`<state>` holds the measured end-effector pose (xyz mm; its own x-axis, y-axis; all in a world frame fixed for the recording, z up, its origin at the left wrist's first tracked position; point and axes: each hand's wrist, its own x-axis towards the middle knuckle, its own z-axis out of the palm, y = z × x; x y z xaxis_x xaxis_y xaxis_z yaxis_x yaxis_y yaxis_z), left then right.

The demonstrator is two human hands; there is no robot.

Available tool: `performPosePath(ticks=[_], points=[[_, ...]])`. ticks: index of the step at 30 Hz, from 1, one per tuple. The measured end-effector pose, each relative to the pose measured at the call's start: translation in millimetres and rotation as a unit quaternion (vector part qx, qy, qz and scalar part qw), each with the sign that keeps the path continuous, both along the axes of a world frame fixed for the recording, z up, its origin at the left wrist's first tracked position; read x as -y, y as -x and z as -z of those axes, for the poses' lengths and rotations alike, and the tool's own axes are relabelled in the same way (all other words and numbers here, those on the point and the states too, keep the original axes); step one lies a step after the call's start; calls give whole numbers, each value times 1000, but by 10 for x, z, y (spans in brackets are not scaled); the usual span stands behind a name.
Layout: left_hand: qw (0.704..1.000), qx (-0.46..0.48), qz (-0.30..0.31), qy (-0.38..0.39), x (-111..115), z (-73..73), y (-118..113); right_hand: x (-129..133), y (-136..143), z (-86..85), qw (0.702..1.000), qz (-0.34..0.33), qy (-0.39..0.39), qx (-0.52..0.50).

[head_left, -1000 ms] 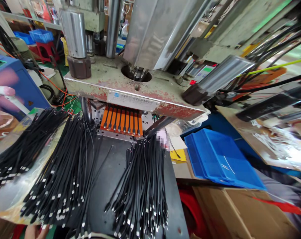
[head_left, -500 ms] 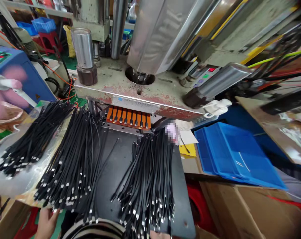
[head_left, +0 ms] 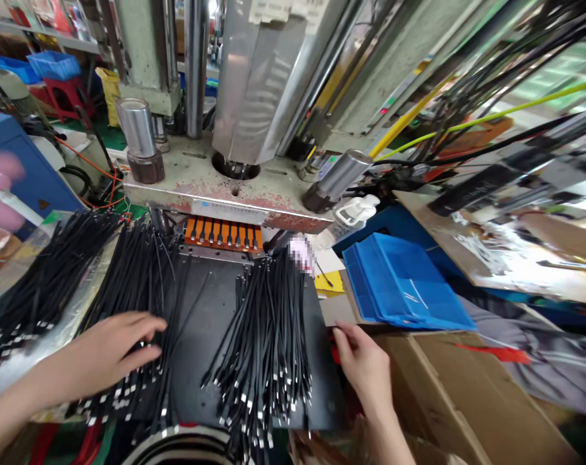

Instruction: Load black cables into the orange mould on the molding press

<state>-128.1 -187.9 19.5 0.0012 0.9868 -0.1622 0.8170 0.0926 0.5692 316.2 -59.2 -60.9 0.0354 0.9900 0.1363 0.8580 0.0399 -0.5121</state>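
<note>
My left hand (head_left: 128, 342) is over the middle bundle of black flat cables (head_left: 128, 278), palm down. Its thumb and fingers are apart, and nothing shows between them. Just past the right edge of the dark work plate (head_left: 200, 342), my right hand (head_left: 365, 361) is half curled, thumb and forefinger tips close together. Whether anything small is between those tips cannot be seen. Another thick bundle of black cables (head_left: 268, 349) with bright metal plug ends lies on the plate's right side. In the press opening, several black cable ends rest in an orange mould (head_left: 223, 232).
A press with a scuffed cream platen (head_left: 186, 184) stands behind the plate. More cables (head_left: 45, 284) lie on the left. On the right are stacked blue trays (head_left: 404, 284), a white bottle (head_left: 355, 210) and a cardboard box (head_left: 491, 394). A pink fan (head_left: 2, 194) is at far left.
Both my hands have risen from the bottom edge, the left over the middle cables, the right beside the plate. The view has shifted, moving the press and trays leftward.
</note>
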Motion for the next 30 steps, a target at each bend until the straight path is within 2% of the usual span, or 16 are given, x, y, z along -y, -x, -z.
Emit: performPosePath(ticks=[1,2,4,6,8,11,15,18,21,23,26,30], points=[[994,-59,93,-12,-298,-40,-100,-81,210,-126,998,-64,-14,-19],[982,-134,128,-33,-557,-59,-215,-132,455,-244,989,-145,-28,-23],[956,-248,147,-59,-920,-34,-456,-162,976,-435,947,-320,-20,0],[933,-321,140,-81,-1080,51,-628,-150,1412,-544,905,-421,-12,60],[916,-364,139,-93,-1104,142,-660,-147,1666,-578,878,-459,-6,134],[897,-413,134,-87,-1048,209,-454,-196,1700,-551,876,-438,-4,203],[896,-414,121,-109,-989,210,-100,-265,1462,-475,928,-318,9,193],[901,-406,107,-108,-1002,203,-13,-268,1358,-401,968,-208,21,140],[929,-350,90,-82,-1058,168,-7,-257,1344,-328,987,-139,25,71],[961,-254,81,-80,-1094,111,6,-252,1342,-297,993,-113,28,8],[993,-66,57,-83,-1108,-35,24,-242,1327,-286,984,-74,52,-150],[988,123,38,-87,-1084,-274,-37,-239,1310,-293,911,-56,177,-368]])
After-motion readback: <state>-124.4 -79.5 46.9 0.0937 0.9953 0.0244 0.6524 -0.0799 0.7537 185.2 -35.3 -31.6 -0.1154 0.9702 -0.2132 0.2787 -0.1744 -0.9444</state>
